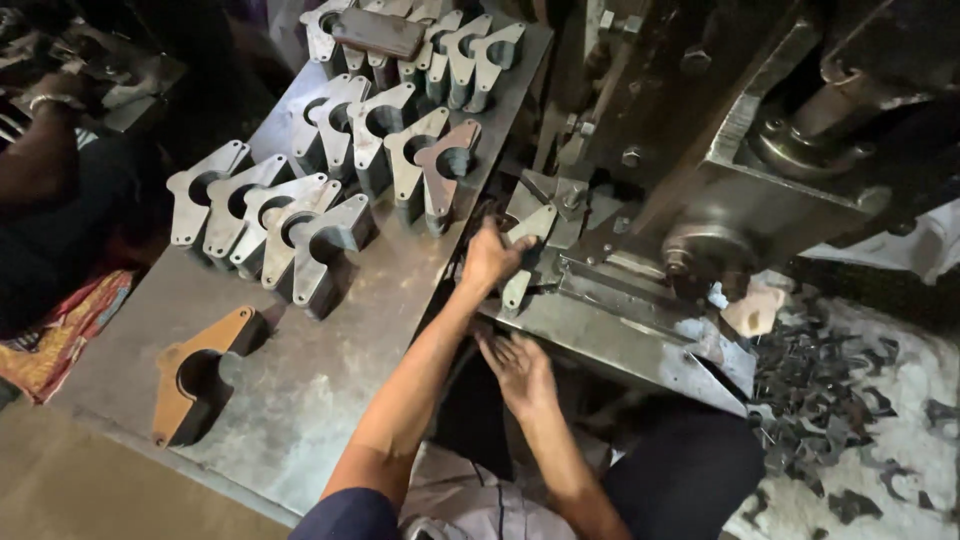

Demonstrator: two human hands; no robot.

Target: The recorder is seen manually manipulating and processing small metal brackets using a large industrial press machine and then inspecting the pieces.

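Note:
My left hand reaches forward and grips a flat grey metal bracket plate that lies on the bed of a heavy press machine. My right hand rests lower down, fingers loosely spread, against the front edge of the press's steel base plate, holding nothing that I can see. Left of my arm, a steel worktable carries stacks of the same bracket plates, stood on edge in rows.
A rusty orange bracket stack lies near the table's front left. More bracket stacks fill the table's far end. Dark metal scrap offcuts litter the floor at right. Another person's arm is at the far left.

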